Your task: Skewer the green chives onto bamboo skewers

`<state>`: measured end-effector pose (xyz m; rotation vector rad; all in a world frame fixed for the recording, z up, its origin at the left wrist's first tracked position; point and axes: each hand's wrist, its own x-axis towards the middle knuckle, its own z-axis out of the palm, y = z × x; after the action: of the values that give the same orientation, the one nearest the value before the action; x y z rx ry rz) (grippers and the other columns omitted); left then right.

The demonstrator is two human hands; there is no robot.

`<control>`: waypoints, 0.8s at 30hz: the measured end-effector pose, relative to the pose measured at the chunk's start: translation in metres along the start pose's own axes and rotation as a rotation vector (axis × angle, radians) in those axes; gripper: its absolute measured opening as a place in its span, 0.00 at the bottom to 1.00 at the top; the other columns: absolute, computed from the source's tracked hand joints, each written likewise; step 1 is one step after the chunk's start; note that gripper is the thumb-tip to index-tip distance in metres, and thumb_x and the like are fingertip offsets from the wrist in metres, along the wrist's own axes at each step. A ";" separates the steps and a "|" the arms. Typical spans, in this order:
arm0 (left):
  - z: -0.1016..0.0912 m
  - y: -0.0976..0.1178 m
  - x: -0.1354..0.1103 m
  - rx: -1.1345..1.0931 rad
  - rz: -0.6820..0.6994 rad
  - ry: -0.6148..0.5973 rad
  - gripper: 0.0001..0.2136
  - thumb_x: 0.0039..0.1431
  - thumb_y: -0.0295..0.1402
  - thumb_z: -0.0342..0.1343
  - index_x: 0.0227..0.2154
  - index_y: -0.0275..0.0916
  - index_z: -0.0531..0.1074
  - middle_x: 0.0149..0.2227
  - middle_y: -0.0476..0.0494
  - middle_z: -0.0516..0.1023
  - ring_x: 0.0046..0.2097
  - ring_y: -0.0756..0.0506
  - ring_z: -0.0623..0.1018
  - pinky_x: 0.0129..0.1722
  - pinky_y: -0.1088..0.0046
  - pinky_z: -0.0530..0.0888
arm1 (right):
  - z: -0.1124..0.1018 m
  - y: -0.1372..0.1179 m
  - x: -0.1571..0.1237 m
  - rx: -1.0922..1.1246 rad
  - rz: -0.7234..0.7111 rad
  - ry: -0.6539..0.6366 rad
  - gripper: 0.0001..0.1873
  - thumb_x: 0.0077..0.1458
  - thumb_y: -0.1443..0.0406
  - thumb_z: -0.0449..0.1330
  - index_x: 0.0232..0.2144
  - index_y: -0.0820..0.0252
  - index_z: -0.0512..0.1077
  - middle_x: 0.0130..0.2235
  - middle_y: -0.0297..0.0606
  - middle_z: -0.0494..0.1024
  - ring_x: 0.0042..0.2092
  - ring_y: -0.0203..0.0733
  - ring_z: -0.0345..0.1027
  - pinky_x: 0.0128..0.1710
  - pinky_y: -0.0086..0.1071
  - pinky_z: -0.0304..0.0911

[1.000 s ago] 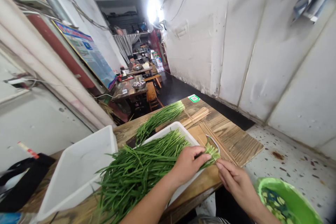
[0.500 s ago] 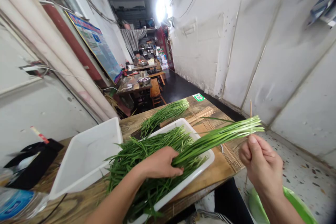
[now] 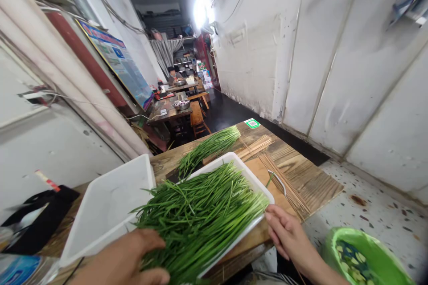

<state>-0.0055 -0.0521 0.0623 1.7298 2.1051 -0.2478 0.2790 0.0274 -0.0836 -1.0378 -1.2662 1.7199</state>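
A white plastic tray in front of me is heaped with long green garlic chives, their pale ends toward the right. My left hand is at the tray's near left, fingers apart over the leafy ends and holding nothing. At the tray's right rim, my right hand is closed in a pinch beside the pale chive ends. A thin bamboo skewer shows below that hand; its upper part is hidden by the fingers and the chives.
Bamboo skewers lie on a wooden board right of the tray. Behind is another chive bundle. A white tub and a black holder stand left. A green bin is on the floor, lower right.
The bunch of chives held up on the skewer at the right has come down onto the heap in the tray. My right hand moved left and down; my left hand let go and drew back.
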 end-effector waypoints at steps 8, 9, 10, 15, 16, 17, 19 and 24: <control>0.028 0.094 0.104 -0.002 0.223 0.321 0.14 0.51 0.40 0.49 0.23 0.38 0.74 0.27 0.41 0.77 0.32 0.44 0.73 0.31 0.72 0.63 | 0.000 -0.017 0.005 -0.026 0.021 -0.050 0.22 0.54 0.52 0.52 0.42 0.63 0.61 0.13 0.17 0.54 0.10 0.24 0.39 0.08 0.17 0.39; 0.038 0.099 0.116 -0.011 0.224 0.324 0.13 0.50 0.41 0.51 0.22 0.38 0.74 0.27 0.41 0.76 0.32 0.43 0.73 0.31 0.71 0.63 | -0.001 -0.018 0.005 -0.023 0.018 -0.060 0.22 0.54 0.52 0.51 0.42 0.63 0.62 0.13 0.18 0.54 0.10 0.24 0.39 0.08 0.17 0.39; 0.047 0.103 0.126 -0.028 0.215 0.346 0.12 0.49 0.41 0.52 0.22 0.38 0.74 0.27 0.41 0.76 0.32 0.43 0.73 0.30 0.71 0.62 | -0.001 -0.018 0.006 -0.023 0.014 -0.073 0.21 0.54 0.52 0.51 0.42 0.64 0.62 0.13 0.18 0.54 0.11 0.24 0.39 0.08 0.17 0.39; 0.061 0.096 0.143 -0.194 0.215 0.362 0.05 0.45 0.34 0.56 0.21 0.37 0.71 0.25 0.46 0.74 0.28 0.47 0.71 0.27 0.74 0.61 | -0.004 -0.016 0.009 -0.015 -0.033 -0.101 0.22 0.54 0.53 0.50 0.41 0.65 0.65 0.11 0.18 0.52 0.11 0.24 0.39 0.08 0.18 0.38; 0.059 0.095 0.143 -0.258 0.242 0.352 0.04 0.44 0.33 0.55 0.22 0.37 0.71 0.24 0.47 0.73 0.27 0.48 0.70 0.27 0.75 0.62 | -0.003 -0.016 0.010 -0.004 -0.046 -0.100 0.22 0.54 0.53 0.50 0.41 0.65 0.65 0.11 0.18 0.51 0.11 0.25 0.39 0.08 0.18 0.37; 0.057 0.094 0.142 -0.335 0.273 0.344 0.04 0.45 0.32 0.55 0.23 0.37 0.71 0.24 0.48 0.73 0.27 0.49 0.70 0.27 0.75 0.62 | -0.003 -0.017 0.011 0.006 -0.054 -0.101 0.21 0.54 0.53 0.51 0.41 0.66 0.65 0.11 0.18 0.50 0.11 0.25 0.39 0.08 0.18 0.37; 0.055 0.095 0.140 -0.518 0.333 0.332 0.06 0.47 0.33 0.53 0.25 0.36 0.72 0.24 0.48 0.74 0.27 0.49 0.71 0.29 0.75 0.65 | -0.002 -0.019 0.012 0.024 -0.056 -0.101 0.21 0.53 0.53 0.52 0.40 0.66 0.66 0.12 0.18 0.50 0.11 0.25 0.38 0.09 0.18 0.36; 0.056 0.106 0.138 -0.899 0.329 0.275 0.12 0.47 0.35 0.54 0.33 0.33 0.75 0.30 0.43 0.78 0.33 0.46 0.75 0.37 0.71 0.69 | -0.001 -0.023 0.013 0.033 -0.073 -0.113 0.21 0.52 0.53 0.52 0.37 0.66 0.68 0.12 0.18 0.50 0.11 0.25 0.40 0.09 0.19 0.35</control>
<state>0.0877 0.0733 -0.0334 1.5160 1.6230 0.9301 0.2770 0.0453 -0.0637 -0.8748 -1.3251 1.7580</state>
